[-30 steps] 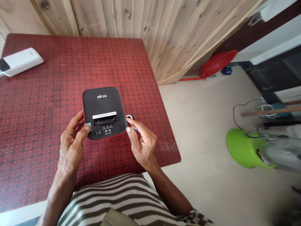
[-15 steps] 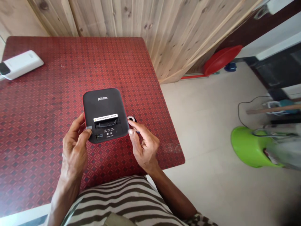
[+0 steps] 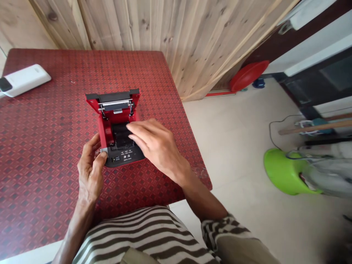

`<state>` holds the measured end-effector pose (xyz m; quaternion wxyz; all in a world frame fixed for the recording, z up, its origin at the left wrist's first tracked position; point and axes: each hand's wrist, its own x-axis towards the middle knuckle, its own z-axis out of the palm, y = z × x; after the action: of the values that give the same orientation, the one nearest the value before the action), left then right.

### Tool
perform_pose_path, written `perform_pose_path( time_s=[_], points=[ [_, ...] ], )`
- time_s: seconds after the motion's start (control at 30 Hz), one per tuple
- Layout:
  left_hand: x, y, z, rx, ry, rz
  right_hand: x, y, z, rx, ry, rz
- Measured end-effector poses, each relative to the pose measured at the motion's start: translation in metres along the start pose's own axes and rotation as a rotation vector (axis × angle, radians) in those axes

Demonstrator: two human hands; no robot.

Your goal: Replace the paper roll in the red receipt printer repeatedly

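Clamping noted on open thermal printer [image 3: 108, 119] by left hand [image 3: 90, 165] at near corner; right hand [image 3: 156, 146], fingers together, held above compartment [image 3: 119, 135].

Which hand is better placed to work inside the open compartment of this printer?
Probably the right hand: it is free and hovers just over the compartment, while the left hand holds the printer.

A home, by the look — pine-plank wall [image 3: 129, 25], red patterned tabletop [image 3: 41, 146].
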<state>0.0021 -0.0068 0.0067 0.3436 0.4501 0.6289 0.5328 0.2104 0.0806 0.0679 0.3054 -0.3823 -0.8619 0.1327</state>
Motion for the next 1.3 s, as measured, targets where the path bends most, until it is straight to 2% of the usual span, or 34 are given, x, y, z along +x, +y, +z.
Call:
perform_pose_path(
  time_s=[0.03, 0.1, 0.17, 0.27, 0.37, 0.53, 0.67, 0.8, 0.87, 0.93, 1.03, 1.13, 1.2, 1.3],
  points=[
    [0.001, -0.001, 0.0, -0.006, -0.005, 0.013, 0.017, -0.002, 0.001, -0.059, -0.176, -0.02],
    [0.001, -0.002, 0.002, -0.019, -0.005, 0.037, 0.046, -0.01, 0.007, -0.196, -0.449, -0.021],
    [0.001, -0.002, 0.004, -0.03, -0.003, 0.05, 0.068, -0.019, 0.012, -0.304, -0.614, 0.006],
    [0.0, -0.002, 0.004, -0.035, -0.003, 0.028, 0.083, -0.026, 0.015, -0.382, -0.732, 0.032],
    [-0.001, -0.002, 0.004, -0.025, -0.002, -0.013, 0.086, -0.024, 0.014, -0.408, -0.764, 0.006],
    [-0.001, -0.002, 0.004, -0.012, -0.009, -0.023, 0.078, -0.026, 0.006, -0.39, -0.701, 0.015],
    [0.0, -0.001, 0.004, 0.005, -0.004, -0.026, 0.055, -0.023, -0.017, -0.215, -0.486, 0.039],
    [0.001, -0.001, 0.004, -0.003, -0.005, -0.009, 0.026, 0.013, -0.04, 0.194, -0.146, 0.142],
    [0.002, -0.001, 0.004, 0.004, 0.005, 0.012, 0.014, 0.04, -0.037, 0.353, 0.002, 0.28],
    [0.002, -0.001, 0.004, 0.02, 0.013, 0.027, 0.007, 0.067, -0.023, 0.432, 0.073, 0.409],
    [0.003, -0.001, 0.004, 0.037, 0.022, 0.026, 0.001, 0.094, 0.008, 0.433, 0.048, 0.514],
    [0.004, -0.002, 0.003, 0.05, 0.032, 0.019, -0.002, 0.103, 0.033, 0.412, -0.018, 0.537],
    [0.004, -0.004, 0.002, 0.066, 0.032, 0.018, -0.003, 0.103, 0.039, 0.413, -0.037, 0.52],
    [0.004, -0.005, 0.001, 0.079, 0.029, 0.029, -0.008, 0.104, 0.036, 0.446, -0.065, 0.51]
  ],
)
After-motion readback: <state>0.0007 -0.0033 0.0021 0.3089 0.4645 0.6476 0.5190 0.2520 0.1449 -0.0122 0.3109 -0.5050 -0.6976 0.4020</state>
